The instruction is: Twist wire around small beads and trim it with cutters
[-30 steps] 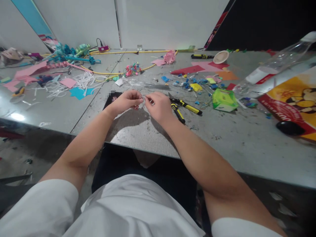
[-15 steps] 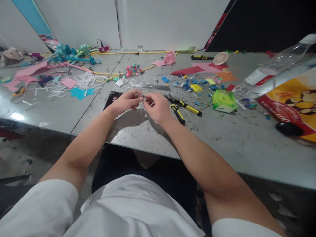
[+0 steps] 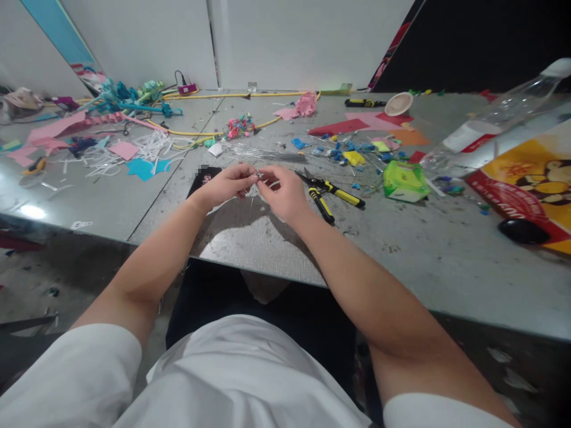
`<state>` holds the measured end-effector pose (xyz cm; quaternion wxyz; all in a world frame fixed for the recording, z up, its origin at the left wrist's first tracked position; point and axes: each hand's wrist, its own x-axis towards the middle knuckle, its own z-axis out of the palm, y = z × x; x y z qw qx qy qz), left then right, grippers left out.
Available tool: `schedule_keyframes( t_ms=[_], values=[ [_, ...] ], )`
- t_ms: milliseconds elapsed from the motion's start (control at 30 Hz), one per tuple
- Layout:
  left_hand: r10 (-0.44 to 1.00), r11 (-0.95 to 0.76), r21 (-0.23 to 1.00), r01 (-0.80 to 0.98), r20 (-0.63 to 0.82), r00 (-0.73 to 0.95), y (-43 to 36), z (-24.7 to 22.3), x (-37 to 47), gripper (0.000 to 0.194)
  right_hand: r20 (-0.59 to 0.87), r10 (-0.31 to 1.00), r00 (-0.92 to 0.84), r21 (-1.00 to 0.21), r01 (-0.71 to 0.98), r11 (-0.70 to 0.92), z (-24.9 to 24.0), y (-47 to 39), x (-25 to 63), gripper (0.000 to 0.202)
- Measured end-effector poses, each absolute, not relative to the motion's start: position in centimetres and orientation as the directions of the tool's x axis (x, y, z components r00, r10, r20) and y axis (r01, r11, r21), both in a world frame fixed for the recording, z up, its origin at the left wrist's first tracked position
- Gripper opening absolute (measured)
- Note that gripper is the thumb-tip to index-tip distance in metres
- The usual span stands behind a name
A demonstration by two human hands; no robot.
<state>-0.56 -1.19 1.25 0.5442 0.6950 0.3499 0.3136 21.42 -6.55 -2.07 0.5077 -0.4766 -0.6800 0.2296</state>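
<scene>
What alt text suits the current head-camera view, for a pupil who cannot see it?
A person's left hand and right hand pinch a small silvery piece, too small to make out, above a littered grey table. Yellow-and-black-handled pliers lie beside the right hand; thin silvery wires lie beyond both hands.

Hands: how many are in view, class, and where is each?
2: the left hand and the right hand, meeting at a small silvery thing above the table, the right one nearer the pliers.
</scene>
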Motion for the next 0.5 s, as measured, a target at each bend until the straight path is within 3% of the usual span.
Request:
schedule_keyframes(
  t_ms=[267,500],
  values=[
    [0.797,-0.218,0.965,0.149,0.088,0.598,-0.64,0.95,-0.54,0.035,0.367,0.93,0.015,-0.9,0.257,0.351,-2.35,-6.07,21.39,0.008],
    [0.802,-0.177,0.97,0.165,0.045,0.596,-0.71,0.8,-0.56,0.036,0.305,0.951,0.047,-0.94,0.172,0.294,-2.13,-5.87,21.28,0.018]
  ],
)
